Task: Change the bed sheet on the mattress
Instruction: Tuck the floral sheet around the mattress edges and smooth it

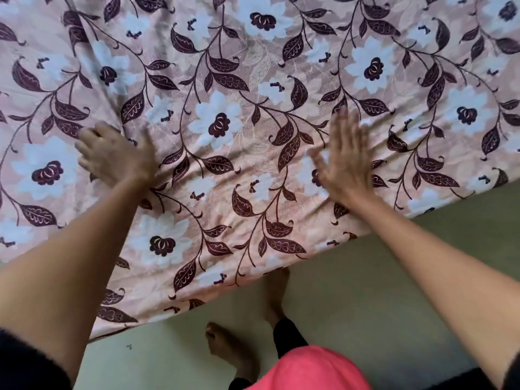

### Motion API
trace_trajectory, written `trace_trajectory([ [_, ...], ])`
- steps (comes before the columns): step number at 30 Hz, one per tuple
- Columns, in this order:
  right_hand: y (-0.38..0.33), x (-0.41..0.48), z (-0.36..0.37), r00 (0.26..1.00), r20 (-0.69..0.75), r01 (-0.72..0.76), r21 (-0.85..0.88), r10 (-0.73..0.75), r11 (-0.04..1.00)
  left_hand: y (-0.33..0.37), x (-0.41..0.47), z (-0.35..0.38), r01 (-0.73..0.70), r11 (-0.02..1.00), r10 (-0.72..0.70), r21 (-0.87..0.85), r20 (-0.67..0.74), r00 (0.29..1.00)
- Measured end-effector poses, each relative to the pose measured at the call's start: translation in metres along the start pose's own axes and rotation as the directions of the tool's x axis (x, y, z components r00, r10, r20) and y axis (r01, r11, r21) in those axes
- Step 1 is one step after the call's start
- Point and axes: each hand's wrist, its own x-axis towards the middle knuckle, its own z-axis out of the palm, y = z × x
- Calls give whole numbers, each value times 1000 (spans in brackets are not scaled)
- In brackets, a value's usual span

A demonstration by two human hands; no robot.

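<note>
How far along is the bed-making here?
The floral sheet already covers the mattress top. In hand: the right hand lies flat and blurred, the left hand sits where creases gather. Left: wrinkles near the edge, and the hem, hanging to the floor, looks untucked.

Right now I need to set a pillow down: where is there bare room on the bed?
The bed sheet lies bare all across beyond both hands, and in the strip between the left hand and the right hand. The floor right of the feet is free too. Crowded: the near edge under the forearms.
</note>
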Motion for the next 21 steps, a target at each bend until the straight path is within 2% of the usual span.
trace_trajectory([
  [3,19,20,-3,991,98,-84,-77,92,993,-2,23,-2,75,997,-74,22,-44,996],
  [6,-27,13,11,997,71,-27,-30,29,999,-15,29,-5,48,997,-44,54,-63,997],
  [10,-118,-14,28,965,55,251,82,-256,964,-20,28,-5,38,997,-33,74,-68,997],
  [11,-137,-22,31,934,83,340,90,-347,936,-21,30,-4,38,996,-33,81,-66,997],
  [13,-158,-32,33,827,133,543,65,-547,837,-22,36,-2,52,996,-47,75,-57,997],
  [14,-157,-33,32,769,133,625,44,-625,779,-21,39,-1,61,996,-57,67,-51,997],
  [15,-150,-33,31,749,101,654,40,-655,755,-22,42,-1,66,996,-63,56,-48,997],
  [16,-136,-32,28,778,72,622,50,-624,782,-21,44,-1,70,996,-68,48,-42,997],
  [17,-116,-28,28,838,55,541,59,-543,839,-20,44,-2,70,997,-68,46,-36,997],
  [19,-68,-20,27,951,46,303,35,-305,952,-18,41,-1,79,996,-78,33,-34,996],
  [21,-31,-16,23,988,25,154,-6,-154,988,-16,33,-1,84,996,-84,-16,-44,995],
])
